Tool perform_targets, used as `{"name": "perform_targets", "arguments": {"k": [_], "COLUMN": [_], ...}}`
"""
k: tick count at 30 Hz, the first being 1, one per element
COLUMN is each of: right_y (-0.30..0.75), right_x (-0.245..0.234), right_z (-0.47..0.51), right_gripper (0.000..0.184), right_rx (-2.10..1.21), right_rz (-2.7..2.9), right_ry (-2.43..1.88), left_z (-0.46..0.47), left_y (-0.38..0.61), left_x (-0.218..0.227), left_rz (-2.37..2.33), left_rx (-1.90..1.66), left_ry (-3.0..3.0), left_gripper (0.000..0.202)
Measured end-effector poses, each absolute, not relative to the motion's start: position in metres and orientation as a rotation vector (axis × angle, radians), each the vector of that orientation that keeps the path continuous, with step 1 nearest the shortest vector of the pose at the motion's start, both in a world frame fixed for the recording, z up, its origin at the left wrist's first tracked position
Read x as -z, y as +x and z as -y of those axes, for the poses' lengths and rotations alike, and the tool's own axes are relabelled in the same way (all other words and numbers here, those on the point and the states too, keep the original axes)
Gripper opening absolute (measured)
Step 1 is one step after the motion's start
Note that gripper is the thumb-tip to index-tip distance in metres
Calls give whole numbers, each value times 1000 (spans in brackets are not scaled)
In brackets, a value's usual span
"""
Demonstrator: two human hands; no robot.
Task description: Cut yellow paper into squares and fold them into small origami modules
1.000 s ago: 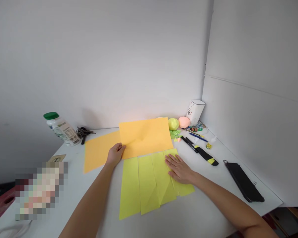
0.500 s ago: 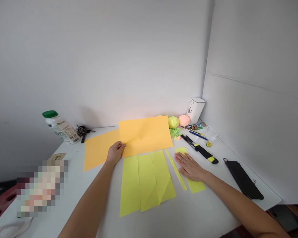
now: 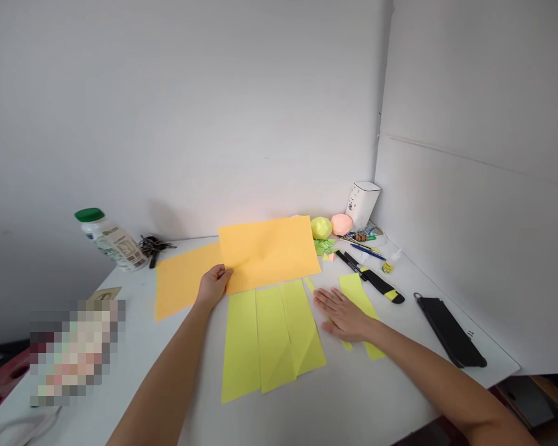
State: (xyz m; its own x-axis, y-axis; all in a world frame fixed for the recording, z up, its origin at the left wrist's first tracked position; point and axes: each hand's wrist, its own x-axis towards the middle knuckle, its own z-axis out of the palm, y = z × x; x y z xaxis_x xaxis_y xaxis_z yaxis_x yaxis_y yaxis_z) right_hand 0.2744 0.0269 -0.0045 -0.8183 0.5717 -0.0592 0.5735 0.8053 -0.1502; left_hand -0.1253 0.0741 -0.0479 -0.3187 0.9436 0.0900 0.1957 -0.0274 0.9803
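My left hand [image 3: 214,284] pinches the lower left corner of an orange sheet of paper [image 3: 270,254], which is tilted up toward the wall. Under and left of it lies another orange sheet [image 3: 181,279]. Side by side in front of me are several yellow-green paper strips [image 3: 240,347]. My right hand [image 3: 341,314] lies flat with fingers stretched, over a thin yellow-green strip [image 3: 309,285] whose middle it hides. Just right of that hand, a wider yellow-green strip [image 3: 357,292] runs partly under my wrist.
At the back right stand a white container [image 3: 363,204], a yellow paper ball [image 3: 320,228] and a pink one [image 3: 341,224]. A box cutter [image 3: 381,286], a small glue bottle [image 3: 391,261] and a black phone-like case [image 3: 451,331] lie right. A green-capped bottle [image 3: 116,244] stands left.
My right hand has slid left from the wider strip onto the thin one. The wider strip now lies farther right of the thin strip. My left hand still holds the orange sheet.
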Motion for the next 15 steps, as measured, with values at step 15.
{"name": "perform_targets", "arguments": {"k": [15], "right_y": [359], "right_x": [5], "right_z": [0], "right_gripper": [60], "right_rx": [-207], "right_rz": [-2895], "right_ry": [1529], "left_z": [-73], "left_y": [-125], "left_x": [48], "left_rz": [-1585], "left_rx": [-1379], "left_ry": [1228], "left_gripper": [40]}}
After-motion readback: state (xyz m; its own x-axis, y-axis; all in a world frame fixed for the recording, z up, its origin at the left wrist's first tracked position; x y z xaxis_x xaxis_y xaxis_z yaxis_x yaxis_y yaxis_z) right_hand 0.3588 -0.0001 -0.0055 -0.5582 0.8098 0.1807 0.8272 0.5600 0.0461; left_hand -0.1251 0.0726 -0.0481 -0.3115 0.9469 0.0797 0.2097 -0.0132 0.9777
